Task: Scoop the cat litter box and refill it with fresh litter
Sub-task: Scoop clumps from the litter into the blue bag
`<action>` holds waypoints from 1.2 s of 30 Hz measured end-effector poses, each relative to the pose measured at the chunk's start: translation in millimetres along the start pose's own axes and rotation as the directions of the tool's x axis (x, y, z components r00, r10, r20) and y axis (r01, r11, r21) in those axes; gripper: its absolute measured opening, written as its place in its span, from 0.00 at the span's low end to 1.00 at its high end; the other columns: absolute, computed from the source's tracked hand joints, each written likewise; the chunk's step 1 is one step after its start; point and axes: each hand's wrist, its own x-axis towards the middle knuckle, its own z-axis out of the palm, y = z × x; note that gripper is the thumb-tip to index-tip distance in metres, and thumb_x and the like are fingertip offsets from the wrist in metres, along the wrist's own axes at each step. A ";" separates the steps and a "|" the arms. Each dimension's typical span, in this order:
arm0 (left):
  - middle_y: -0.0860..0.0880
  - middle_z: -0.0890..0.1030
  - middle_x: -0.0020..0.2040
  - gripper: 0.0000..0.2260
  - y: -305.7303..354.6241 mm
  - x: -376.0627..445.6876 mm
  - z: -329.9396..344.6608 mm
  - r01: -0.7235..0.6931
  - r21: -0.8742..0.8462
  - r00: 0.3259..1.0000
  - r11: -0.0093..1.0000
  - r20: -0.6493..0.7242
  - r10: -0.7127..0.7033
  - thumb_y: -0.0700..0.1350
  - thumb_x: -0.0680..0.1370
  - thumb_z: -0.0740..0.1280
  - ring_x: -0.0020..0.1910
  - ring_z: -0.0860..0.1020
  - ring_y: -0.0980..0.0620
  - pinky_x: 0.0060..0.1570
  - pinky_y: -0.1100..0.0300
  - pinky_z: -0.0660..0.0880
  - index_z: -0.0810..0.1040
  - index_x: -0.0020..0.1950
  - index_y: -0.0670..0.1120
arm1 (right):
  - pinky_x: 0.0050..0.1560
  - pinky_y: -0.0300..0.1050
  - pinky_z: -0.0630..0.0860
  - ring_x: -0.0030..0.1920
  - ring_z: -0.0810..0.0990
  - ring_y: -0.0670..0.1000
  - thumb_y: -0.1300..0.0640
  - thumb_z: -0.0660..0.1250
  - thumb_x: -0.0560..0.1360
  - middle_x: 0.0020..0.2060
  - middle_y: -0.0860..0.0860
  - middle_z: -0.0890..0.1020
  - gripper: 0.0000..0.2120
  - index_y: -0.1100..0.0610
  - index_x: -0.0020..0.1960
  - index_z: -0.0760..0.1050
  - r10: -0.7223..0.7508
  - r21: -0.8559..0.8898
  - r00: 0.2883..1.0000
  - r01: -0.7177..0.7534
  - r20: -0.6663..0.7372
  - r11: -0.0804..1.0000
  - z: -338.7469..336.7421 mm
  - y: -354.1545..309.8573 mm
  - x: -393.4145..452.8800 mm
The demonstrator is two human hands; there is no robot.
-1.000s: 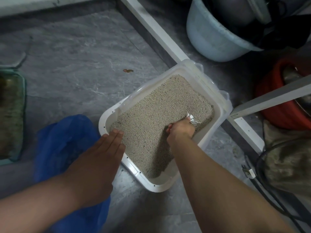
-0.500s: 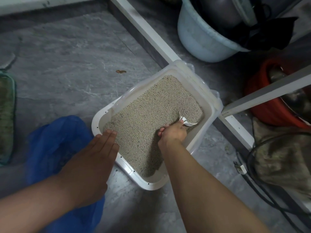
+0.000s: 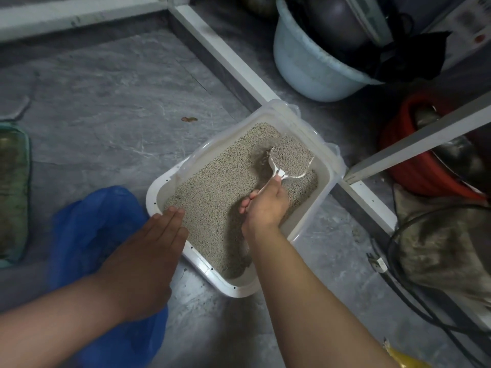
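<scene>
White scoop [image 3: 291,162] handle hidden inside right hand [image 3: 267,207].

Scoop handle [image 3: 268,185] hidden in fist.

We see beige-grey litter [image 3: 212,197] in a white box [image 3: 328,187], a white scoop [image 3: 291,162], a blue bag [image 3: 98,229], a pale-blue basin [image 3: 305,67] and grey marbled floor [image 3: 106,102].

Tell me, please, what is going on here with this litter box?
A person is scooping the litter box. The right hand grips a white scoop, lifted full of litter over the far end of the box. The left hand lies flat, fingers over the box's near rim. A blue bag sits on the floor beside it, under the left arm.
</scene>
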 end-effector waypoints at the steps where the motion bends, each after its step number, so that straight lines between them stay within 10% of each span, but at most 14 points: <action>1: 0.34 0.70 0.73 0.43 0.2 -0.1 -0.3 0.002 0.002 1.000 1.000 0.009 -0.002 0.44 0.53 0.72 0.74 0.64 0.40 0.71 0.52 0.52 0.70 0.69 0.36 | 0.22 0.40 0.64 0.21 0.67 0.49 0.45 0.54 0.84 0.26 0.51 0.70 0.16 0.56 0.46 0.67 -0.010 0.000 1.000 0.010 0.007 1.000 -0.1 -0.6 -6.6; 11: 0.34 0.69 0.74 0.44 5.8 0.5 -10.9 0.007 0.027 0.999 1.000 0.041 -0.008 0.47 0.56 0.71 0.74 0.67 0.38 0.73 0.53 0.51 0.70 0.72 0.36 | 0.22 0.37 0.62 0.20 0.66 0.49 0.43 0.56 0.83 0.26 0.50 0.71 0.17 0.56 0.48 0.69 0.128 -0.083 0.984 -0.119 0.123 0.989 -40.3 7.4 -80.6; 18: 0.45 0.32 0.80 0.41 17.8 -19.9 -15.8 0.051 -0.034 0.998 0.998 0.043 -0.050 0.51 0.78 0.59 0.79 0.32 0.48 0.77 0.54 0.36 0.35 0.80 0.44 | 0.22 0.36 0.61 0.19 0.65 0.49 0.44 0.57 0.83 0.24 0.51 0.71 0.17 0.57 0.47 0.69 0.202 -0.193 0.963 -0.167 0.179 0.967 -70.3 26.2 -103.6; 36: 0.42 0.61 0.79 0.38 -10.5 -81.7 -26.5 0.092 -0.012 0.996 0.996 0.018 -0.092 0.63 0.72 0.59 0.79 0.55 0.47 0.76 0.58 0.43 0.66 0.77 0.43 | 0.22 0.39 0.63 0.19 0.67 0.50 0.45 0.57 0.84 0.27 0.53 0.73 0.20 0.65 0.53 0.70 0.180 -0.341 0.936 -0.071 0.301 0.937 -100.9 42.3 -122.0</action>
